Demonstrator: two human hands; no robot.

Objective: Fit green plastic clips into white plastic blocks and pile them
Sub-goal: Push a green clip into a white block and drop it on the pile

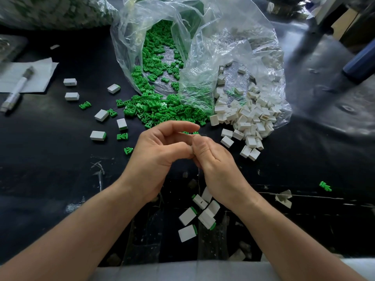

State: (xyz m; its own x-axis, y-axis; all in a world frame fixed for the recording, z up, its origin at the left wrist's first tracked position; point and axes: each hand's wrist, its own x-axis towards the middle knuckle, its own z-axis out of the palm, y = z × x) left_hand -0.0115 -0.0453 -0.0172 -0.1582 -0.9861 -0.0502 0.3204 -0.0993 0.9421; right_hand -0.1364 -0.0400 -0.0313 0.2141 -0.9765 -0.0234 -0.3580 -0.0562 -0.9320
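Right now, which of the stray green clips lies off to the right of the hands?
The lone green clip right of the right hand. The other stray clips all lie left of the left hand, among scattered white blocks.

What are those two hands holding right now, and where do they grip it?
It cannot be told: the left hand and right hand meet at the fingertips, and their curled fingers hide anything pinched between them.

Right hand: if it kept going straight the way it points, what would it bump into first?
The left hand. The right hand points up and left, fingertips seemingly touching the left hand's fingers. Beyond lies the pile of green clips.
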